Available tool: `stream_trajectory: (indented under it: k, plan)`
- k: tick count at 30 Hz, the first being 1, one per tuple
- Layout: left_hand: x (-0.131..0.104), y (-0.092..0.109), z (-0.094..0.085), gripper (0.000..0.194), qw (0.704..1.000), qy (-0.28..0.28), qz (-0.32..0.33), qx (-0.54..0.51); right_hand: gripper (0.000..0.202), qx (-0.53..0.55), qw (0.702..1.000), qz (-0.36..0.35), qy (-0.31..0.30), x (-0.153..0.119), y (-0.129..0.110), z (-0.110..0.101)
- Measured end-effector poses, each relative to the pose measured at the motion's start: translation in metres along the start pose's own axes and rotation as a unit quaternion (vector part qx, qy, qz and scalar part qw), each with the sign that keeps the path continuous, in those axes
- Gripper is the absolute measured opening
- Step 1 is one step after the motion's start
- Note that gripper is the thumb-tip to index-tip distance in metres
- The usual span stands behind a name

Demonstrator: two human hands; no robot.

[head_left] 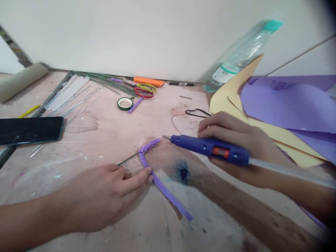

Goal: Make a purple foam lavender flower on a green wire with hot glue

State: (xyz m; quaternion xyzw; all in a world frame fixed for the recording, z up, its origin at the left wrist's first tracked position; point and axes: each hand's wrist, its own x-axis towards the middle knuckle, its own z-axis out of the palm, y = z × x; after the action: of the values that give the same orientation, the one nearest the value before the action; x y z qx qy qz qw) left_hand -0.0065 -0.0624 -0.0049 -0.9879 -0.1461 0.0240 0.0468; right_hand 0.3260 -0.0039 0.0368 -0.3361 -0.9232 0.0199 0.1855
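My right hand [231,134] is wrapped round a blue hot glue gun [199,145], a clear glue stick [283,170] jutting from its rear. Its nozzle points left, close to the tip of a purple paper flower spike [150,145] on a thin wire stem [128,159]. From the base of the spike a purple paper strip [170,196] runs down toward me. My left hand [112,192] pinches that strip between its fingertips, and the stem's lower end disappears behind the fingers.
At the back lie scissors [144,93], an orange cutter [148,82], green tape [125,103], another purple spike [135,105] and several wires [76,101]. A phone [31,130] is at left. A bottle [238,59] leans on the wall beside yellow paper [228,94] and purple sheets [286,101].
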Motion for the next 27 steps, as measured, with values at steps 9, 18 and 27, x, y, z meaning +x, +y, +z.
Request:
stream_trajectory:
  k: [9, 18, 27]
  plan:
    - [-0.003, 0.000, -0.001, 0.054, 1.000, -0.004, 0.005, -0.011, 0.022, -0.193, 0.972, 0.084, -0.103, -0.007, 0.030, 0.018]
    - [-0.001, -0.002, 0.001, 0.056, 1.000, -0.003, 0.011, -0.012, 0.029, -0.112, 0.986, 0.061, -0.104, 0.003, 0.014, 0.017]
    - [-0.001, -0.002, 0.000, 0.058, 1.000, -0.013, 0.015, -0.016, 0.043, 0.158, 0.987, 0.032, 0.011, 0.018, -0.062, 0.051]
